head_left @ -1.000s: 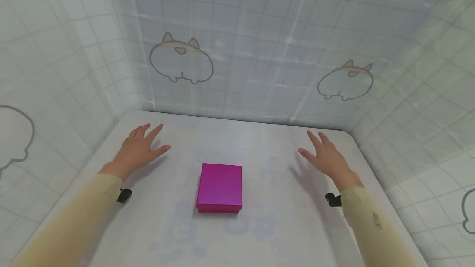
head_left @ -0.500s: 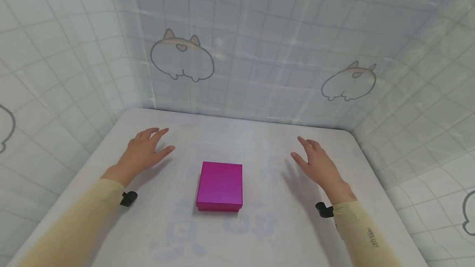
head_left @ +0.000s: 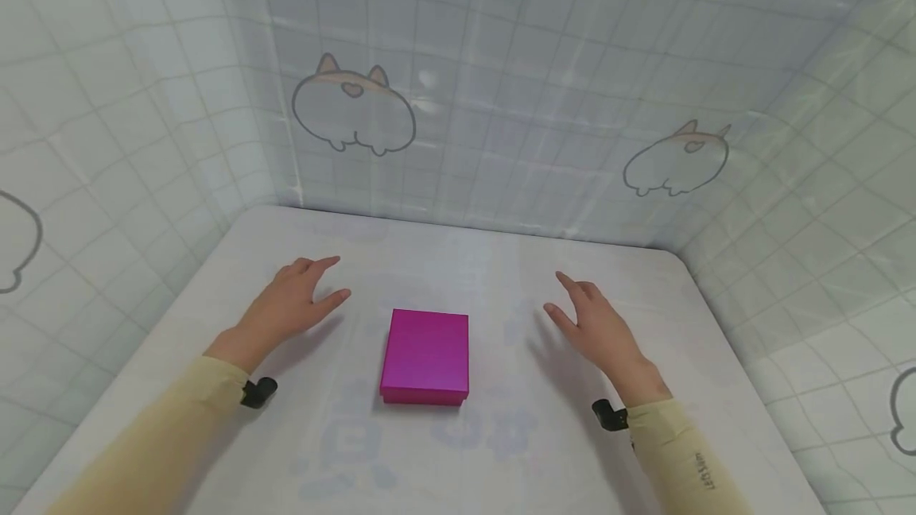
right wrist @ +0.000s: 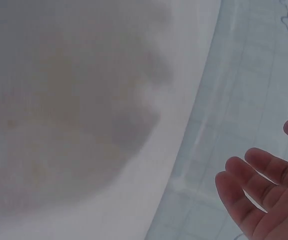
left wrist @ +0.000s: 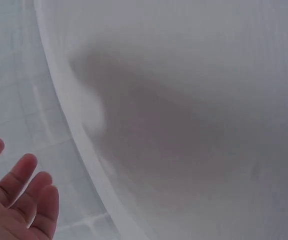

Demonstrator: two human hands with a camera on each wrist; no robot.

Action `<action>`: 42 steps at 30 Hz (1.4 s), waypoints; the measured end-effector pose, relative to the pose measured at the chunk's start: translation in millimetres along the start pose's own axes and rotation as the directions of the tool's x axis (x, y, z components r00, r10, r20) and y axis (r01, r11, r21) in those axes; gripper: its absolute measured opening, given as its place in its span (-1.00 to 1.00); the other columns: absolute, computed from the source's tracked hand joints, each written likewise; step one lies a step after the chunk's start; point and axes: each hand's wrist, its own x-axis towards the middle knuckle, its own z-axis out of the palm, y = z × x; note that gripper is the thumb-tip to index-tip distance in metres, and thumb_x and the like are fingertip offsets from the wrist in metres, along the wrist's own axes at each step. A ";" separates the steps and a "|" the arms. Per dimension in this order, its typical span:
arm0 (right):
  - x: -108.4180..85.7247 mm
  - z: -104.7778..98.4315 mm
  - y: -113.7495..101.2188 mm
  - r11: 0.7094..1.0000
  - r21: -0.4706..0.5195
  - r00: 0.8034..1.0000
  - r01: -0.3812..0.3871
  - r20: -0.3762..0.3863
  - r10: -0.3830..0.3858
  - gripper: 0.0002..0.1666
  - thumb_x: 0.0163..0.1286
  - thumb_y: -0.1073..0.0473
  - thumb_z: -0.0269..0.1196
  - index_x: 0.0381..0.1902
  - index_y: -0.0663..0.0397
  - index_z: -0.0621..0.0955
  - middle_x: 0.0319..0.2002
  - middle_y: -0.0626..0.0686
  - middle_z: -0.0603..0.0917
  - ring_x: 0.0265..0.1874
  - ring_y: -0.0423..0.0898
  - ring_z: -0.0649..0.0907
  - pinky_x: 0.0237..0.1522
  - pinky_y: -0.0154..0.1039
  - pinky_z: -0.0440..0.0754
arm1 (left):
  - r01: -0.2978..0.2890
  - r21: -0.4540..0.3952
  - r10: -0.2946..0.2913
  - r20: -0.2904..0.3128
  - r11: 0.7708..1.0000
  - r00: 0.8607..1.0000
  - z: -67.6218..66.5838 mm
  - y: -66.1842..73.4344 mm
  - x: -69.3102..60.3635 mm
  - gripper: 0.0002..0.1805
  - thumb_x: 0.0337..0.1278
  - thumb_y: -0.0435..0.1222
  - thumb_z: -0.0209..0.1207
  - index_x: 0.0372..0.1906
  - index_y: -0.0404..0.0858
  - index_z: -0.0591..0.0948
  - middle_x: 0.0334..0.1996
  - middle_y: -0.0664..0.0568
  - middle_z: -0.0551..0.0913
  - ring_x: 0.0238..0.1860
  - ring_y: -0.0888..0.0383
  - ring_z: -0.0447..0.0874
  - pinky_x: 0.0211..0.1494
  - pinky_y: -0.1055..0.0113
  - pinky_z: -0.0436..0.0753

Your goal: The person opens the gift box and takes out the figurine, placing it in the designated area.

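A magenta box [head_left: 426,352] with a fitted lid sits on the white table, between the two hands in the head view. My left hand [head_left: 285,302] hovers over the table to the box's left, thumb and fingers apart and holding nothing. On the other side, my right hand [head_left: 597,328] hangs above the table with its fingers loosely bent and nothing in them. Neither hand touches the box. The left wrist view catches the left fingers [left wrist: 17,180] at its lower left corner; the right fingers [right wrist: 256,182] appear at the lower right of the right wrist view. The box shows in neither wrist view.
The white table [head_left: 501,451] has faint bluish prints and rounded far corners. A grid-patterned curtain [head_left: 487,102] with cartoon animal drawings rises behind the table and along both sides. Each wrist bears a small black device, the left one [head_left: 259,393] and the right one [head_left: 610,415].
Both hands have moved inward toward the box and slightly nearer the person, from farther out by the table's sides. The box has stayed in place.
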 end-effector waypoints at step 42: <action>-10.8 67.1 -83.6 0.954 0.301 0.998 0.010 0.050 -0.026 -0.21 0.42 -0.35 0.10 0.49 -0.23 0.29 0.04 -0.01 0.60 -0.27 -0.27 0.57 -0.26 -0.22 0.59 | 0.100 -0.350 -0.068 0.102 0.931 0.992 37.5 59.5 -34.8 -0.19 0.25 0.23 0.13 0.49 -0.02 0.26 -0.04 0.05 0.58 -0.23 0.15 0.57 -0.28 0.27 0.58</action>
